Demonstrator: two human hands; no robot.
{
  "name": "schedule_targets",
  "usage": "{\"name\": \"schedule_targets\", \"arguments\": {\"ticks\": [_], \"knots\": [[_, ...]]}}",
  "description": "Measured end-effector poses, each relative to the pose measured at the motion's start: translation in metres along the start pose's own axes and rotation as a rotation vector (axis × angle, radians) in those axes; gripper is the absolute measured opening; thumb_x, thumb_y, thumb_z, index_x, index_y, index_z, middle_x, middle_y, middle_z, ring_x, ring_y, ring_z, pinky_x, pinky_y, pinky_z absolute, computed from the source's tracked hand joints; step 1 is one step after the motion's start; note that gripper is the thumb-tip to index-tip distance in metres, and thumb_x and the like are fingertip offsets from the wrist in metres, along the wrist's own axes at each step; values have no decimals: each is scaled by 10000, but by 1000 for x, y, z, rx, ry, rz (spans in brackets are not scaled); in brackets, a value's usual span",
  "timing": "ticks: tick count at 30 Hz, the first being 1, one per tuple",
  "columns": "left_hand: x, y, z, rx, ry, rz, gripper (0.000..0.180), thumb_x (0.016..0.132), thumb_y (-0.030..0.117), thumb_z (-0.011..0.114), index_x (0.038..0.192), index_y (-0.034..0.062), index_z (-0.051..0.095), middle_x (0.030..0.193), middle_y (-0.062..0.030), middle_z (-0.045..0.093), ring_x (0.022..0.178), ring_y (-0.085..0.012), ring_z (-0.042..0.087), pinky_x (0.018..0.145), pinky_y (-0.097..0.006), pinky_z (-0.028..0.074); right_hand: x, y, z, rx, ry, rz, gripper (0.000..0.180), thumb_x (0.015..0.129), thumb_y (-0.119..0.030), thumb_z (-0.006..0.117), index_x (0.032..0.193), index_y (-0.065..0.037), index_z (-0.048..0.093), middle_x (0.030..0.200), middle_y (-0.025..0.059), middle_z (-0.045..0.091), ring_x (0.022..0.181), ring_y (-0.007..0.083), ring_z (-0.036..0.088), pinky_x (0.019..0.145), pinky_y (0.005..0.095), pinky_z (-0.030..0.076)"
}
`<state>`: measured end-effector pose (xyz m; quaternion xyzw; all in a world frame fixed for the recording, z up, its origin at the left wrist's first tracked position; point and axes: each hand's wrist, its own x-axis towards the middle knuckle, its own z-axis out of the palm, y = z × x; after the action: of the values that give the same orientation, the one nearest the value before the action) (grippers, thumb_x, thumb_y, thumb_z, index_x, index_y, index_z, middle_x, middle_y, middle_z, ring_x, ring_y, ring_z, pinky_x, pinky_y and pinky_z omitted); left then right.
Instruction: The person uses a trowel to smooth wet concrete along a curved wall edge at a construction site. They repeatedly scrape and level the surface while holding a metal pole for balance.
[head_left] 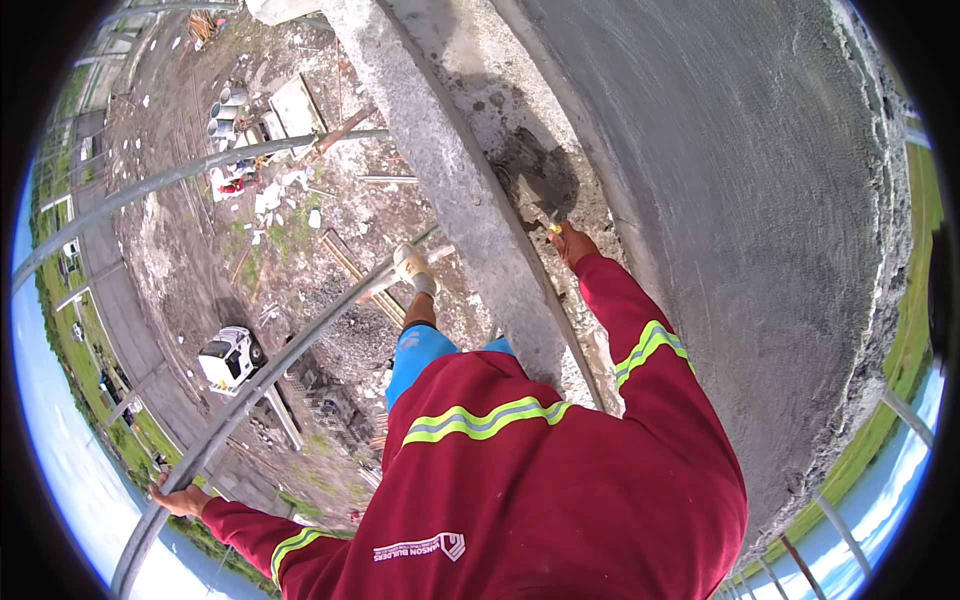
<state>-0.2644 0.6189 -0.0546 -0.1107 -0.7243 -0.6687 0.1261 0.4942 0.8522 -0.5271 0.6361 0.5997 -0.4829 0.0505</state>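
My right hand (572,243) is closed round the yellow handle of a trowel (546,195). Its blade lies against a patch of dark wet mortar (530,152) in the channel between a raised concrete edge (430,130) and a smooth grey plastered surface (730,200). Far to the lower left, my left hand (180,500) grips a metal scaffold pipe (225,420); some of its fingers are hidden behind the pipe. Both sleeves are dark red with reflective bands.
My shoe (412,265) is by the scaffold pipe, high above the ground. Another curved pipe (180,170) crosses at the left. Far below are a white truck (230,357), planks (350,262) and rubble. Rough mortar (893,250) edges the plastered surface at the right.
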Motion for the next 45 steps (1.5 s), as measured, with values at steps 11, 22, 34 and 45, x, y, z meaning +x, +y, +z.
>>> {"name": "schedule_targets", "arguments": {"ticks": [11, 22, 34, 45], "knots": [[-20, 9, 15, -50, 96, 2, 310, 730, 243, 687, 838, -2, 532, 666, -94, 544, 614, -201, 535, 641, -339, 450, 12, 32, 25, 91, 205, 80, 500, 909, -491, 414, 1129, -64, 552, 959, 195, 634, 927, 344, 599, 819, 391, 450], [-17, 5, 16, -186, 92, 65, 247, 754, 151, 657, 859, -15, 506, 641, -76, 508, 561, -193, 527, 542, -325, 474, 36, 10, -24, 673, -382, 289, 505, 871, -610, 394, 841, -108, 438, 486, 12, 376, 328, 138, 337, 298, 304, 293], [-20, 4, 17, -155, 111, 82, 277, 747, 168, 657, 863, -26, 499, 619, -99, 523, 533, -205, 547, 513, -321, 461, -49, -173, -127, 862, 1, -135, 423, 931, -500, 375, 937, -90, 481, 541, -2, 395, 384, 94, 370, 352, 227, 311], [-21, 8, 16, -44, 103, 11, 264, 778, 236, 631, 716, -4, 538, 660, -110, 556, 585, -202, 534, 598, -342, 453, -23, -372, -83, -284, 291, -704, 332, 896, -343, 490, 972, -20, 502, 760, 222, 621, 728, 396, 598, 647, 487, 454]]}}
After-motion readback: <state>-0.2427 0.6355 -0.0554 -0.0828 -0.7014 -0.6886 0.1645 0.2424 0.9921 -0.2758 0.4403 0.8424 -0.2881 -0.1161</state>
